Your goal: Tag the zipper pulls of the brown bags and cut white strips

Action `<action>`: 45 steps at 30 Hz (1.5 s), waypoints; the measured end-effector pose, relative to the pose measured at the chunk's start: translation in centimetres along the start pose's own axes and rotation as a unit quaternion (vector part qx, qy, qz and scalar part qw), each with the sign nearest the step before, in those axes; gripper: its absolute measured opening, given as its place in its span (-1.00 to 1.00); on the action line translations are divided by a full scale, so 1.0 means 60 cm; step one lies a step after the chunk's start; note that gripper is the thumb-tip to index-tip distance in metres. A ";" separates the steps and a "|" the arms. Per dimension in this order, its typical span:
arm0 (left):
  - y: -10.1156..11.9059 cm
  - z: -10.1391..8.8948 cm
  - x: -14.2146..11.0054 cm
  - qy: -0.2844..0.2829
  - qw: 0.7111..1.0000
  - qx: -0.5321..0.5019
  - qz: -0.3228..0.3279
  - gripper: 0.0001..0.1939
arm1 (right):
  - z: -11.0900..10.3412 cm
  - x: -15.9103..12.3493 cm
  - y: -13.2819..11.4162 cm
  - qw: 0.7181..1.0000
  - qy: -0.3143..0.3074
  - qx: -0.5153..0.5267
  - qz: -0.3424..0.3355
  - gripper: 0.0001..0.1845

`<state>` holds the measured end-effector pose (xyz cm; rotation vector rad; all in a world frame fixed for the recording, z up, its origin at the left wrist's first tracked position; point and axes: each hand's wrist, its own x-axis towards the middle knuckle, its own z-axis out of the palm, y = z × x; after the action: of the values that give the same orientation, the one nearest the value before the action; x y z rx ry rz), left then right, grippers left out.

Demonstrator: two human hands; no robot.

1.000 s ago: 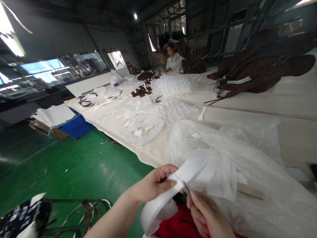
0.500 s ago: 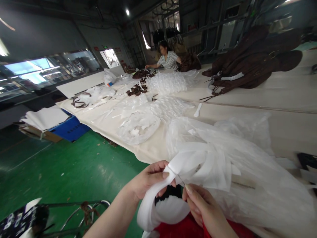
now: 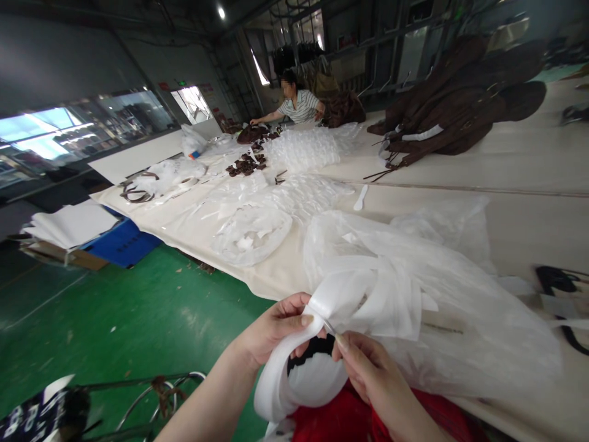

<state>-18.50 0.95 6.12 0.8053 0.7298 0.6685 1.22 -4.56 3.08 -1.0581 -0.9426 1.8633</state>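
Observation:
My left hand (image 3: 288, 325) is closed on a white foam strip (image 3: 280, 374), its thumb on top and its fingers underneath. The strip curves down in a loop in front of me. My right hand (image 3: 361, 362) is pinched on a thin grey strand (image 3: 329, 328) that runs to the strip beside my left thumb; its exact kind is too small to make out. More white strips (image 3: 381, 298) fan out just beyond my hands, partly over a clear plastic bag (image 3: 460, 313) on the table.
The cream table (image 3: 276, 279) also bears a round plastic bag (image 3: 253, 236) with white scraps, rows of clear packets (image 3: 304, 150), brown pieces (image 3: 247, 164) and brown bags (image 3: 455, 116). A co-worker (image 3: 299, 104) is at the far side. A blue box (image 3: 122, 242) stands left on green floor.
The view has shifted slightly, so the table's things sit further left. My hands keep the same hold; the right fingers are a little closer to the left thumb.

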 end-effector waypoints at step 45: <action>0.022 0.028 -0.007 -0.068 0.976 0.204 -0.018 -0.61 | 0.008 -0.002 0.008 0.994 -0.007 0.091 0.059 -0.44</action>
<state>-17.73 0.65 8.16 1.1987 0.7661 0.4285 0.68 -4.96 2.87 -1.0096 -0.7140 2.0135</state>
